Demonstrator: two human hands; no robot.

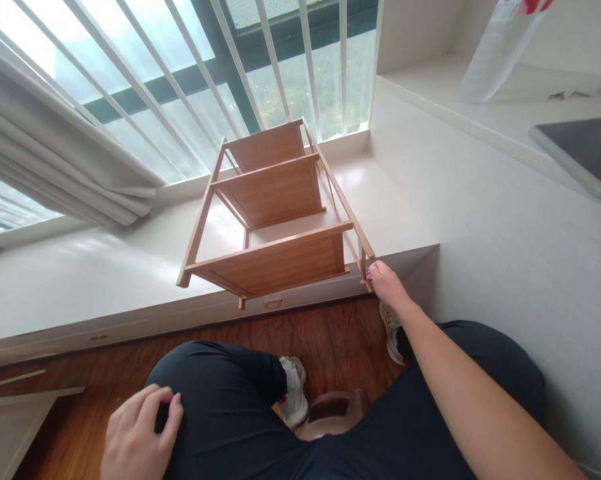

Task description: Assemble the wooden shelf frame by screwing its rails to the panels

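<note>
Window (pixel 180 73) fills the far side, white bars slanting across the glass, a pale curtain (pixel 55 160) bunched against it on the left; below it I see a broad white ledge (pixel 80 273) running the width of the view and turning the corner into a white wall on the right; under the ledge lies a brown wooden floor (pixel 330 333); my legs in dark trousers (pixel 230 407) sit over that floor, knees spread, white shoes (pixel 294 393) showing between them.

Wooden shelf rack (pixel 275 213) lies tipped on its side on the ledge, its near end overhanging the ledge's front edge, three brown boards (pixel 280 263) set between thin light rails; its far end points at the window.

On the upper right, a higher white shelf carries a clear plastic bag (pixel 495 53) and a dark flat tablet (pixel 585 153), both well apart from the rack.

My right hand (pixel 385 281) reaches forward to the rack's near right corner; the fingers (pixel 373 273) are together, pinched on the thin rail (pixel 363 260) there. My left hand (pixel 140 433) rests on my left knee, well apart from the rack; its fingers (pixel 173 417) are curled loosely over the trouser cloth, holding nothing.

A brown rounded stool edge (pixel 333 413) shows between my thighs.
</note>
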